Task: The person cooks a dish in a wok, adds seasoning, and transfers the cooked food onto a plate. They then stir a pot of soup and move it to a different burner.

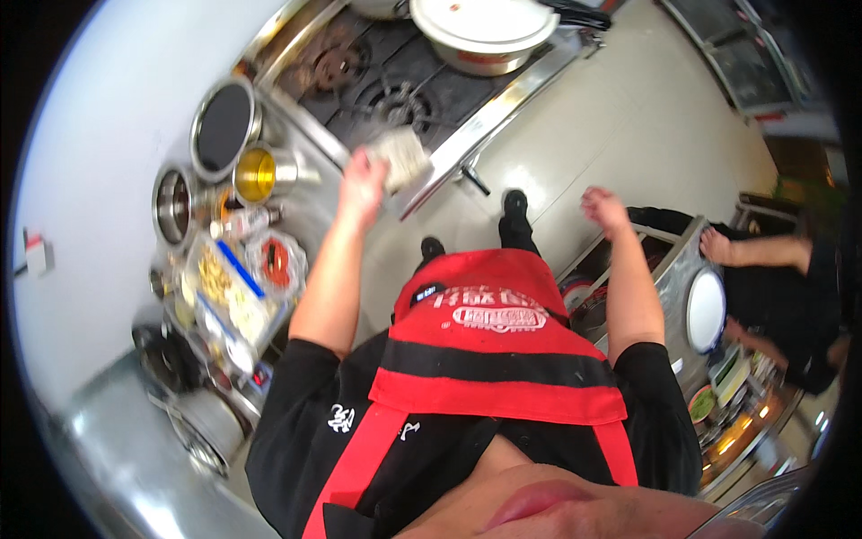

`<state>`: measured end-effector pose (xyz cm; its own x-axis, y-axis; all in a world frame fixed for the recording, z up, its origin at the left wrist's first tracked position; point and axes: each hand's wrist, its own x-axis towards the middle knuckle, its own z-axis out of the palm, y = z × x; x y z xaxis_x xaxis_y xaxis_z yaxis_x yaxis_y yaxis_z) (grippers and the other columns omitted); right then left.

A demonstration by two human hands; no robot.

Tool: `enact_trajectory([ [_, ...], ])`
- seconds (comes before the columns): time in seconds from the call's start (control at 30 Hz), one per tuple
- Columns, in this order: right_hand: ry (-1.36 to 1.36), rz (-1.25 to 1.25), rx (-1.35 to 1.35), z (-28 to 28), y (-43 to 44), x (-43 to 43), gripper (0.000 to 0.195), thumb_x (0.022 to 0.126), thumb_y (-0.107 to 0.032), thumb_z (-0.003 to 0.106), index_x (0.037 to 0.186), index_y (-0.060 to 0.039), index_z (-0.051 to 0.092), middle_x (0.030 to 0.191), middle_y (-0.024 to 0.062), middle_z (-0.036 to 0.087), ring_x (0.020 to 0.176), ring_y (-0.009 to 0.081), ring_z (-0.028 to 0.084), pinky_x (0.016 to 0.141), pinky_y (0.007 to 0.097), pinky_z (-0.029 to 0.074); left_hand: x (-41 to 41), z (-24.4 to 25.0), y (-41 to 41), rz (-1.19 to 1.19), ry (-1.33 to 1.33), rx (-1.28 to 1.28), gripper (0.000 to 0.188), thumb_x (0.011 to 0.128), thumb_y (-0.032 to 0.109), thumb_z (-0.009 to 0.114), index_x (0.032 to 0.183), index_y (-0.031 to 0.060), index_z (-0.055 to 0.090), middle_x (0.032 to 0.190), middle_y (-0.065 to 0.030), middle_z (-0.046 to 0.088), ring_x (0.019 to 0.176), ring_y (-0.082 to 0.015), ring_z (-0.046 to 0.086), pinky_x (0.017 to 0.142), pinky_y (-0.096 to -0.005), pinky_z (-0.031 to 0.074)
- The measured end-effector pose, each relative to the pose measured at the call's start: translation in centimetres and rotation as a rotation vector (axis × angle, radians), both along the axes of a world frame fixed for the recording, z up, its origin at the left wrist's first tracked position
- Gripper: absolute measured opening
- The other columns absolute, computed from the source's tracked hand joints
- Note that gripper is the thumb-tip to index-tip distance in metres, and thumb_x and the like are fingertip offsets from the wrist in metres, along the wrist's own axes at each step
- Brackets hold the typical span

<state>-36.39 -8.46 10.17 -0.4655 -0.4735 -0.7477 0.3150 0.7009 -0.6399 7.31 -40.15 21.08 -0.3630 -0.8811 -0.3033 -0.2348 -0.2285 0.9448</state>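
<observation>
My left hand (365, 180) grips a pale folded cloth (402, 160) over the near corner of the gas stove (471, 145), beside the front burner (397, 104). The cloth looks slightly blurred. My right hand (604, 209) hangs above the tiled floor with its fingers curled, and nothing shows in it; whether the fingers are fully closed is unclear. A large steel pot with a white lid (485, 27) stands at the far right of the stove. Left of my left hand, a steel container of yellow oil (256, 175) stands on the side counter.
Steel pots (225, 128), a bottle (246, 222), a bag of red food (275, 261) and a tub of chopped ingredients (232, 286) crowd the left counter. A person in black (781, 290) stands at the right worktable, near a white oval plate (706, 310).
</observation>
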Motion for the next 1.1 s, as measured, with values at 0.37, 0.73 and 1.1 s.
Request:
enact_trajectory([
  [0.37, 0.082, -0.062, -0.305, 9.2, -19.3, -17.9, 0.046, 0.102, -0.027, 0.061, 0.139, -0.0006, 0.055, 0.119, 0.0086, 0.069, 0.105, 0.0171, 0.067, 0.089, 0.0305, 0.055, -6.7, 4.6, -16.0, 0.403, 0.074, 0.177, 0.027, 0.099, 0.009, 0.053, 0.123, -0.0002, 0.06, 0.116, -0.0114, 0.069, 0.102, -0.0222, 0.071, 0.09, -0.0394, 0.06],
  [0.73, 0.093, -0.087, -0.323, 12.2, -29.2, -24.2, 0.053, 0.102, -0.046, 0.059, 0.13, -0.0012, 0.058, 0.117, 0.009, 0.068, 0.106, 0.0202, 0.067, 0.09, 0.0377, 0.056, -20.2, 3.0, -26.5, 0.349, -0.086, 0.218, 0.028, 0.098, 0.011, 0.055, 0.122, -0.0015, 0.062, 0.113, -0.0136, 0.07, 0.098, -0.0256, 0.071, 0.082, -0.0399, 0.06],
  [1.1, 0.075, 0.109, -0.125, 11.1, -34.5, -23.3, 0.06, 0.097, -0.062, 0.055, 0.095, -0.0033, 0.068, 0.079, 0.0086, 0.069, 0.07, 0.0188, 0.069, 0.065, 0.0315, 0.058, -21.9, -0.6, -30.7, 0.218, -0.077, 0.322, 0.019, 0.095, 0.008, 0.06, 0.107, -0.0046, 0.067, 0.104, -0.0145, 0.072, 0.09, -0.0255, 0.071, 0.078, -0.0414, 0.061],
])
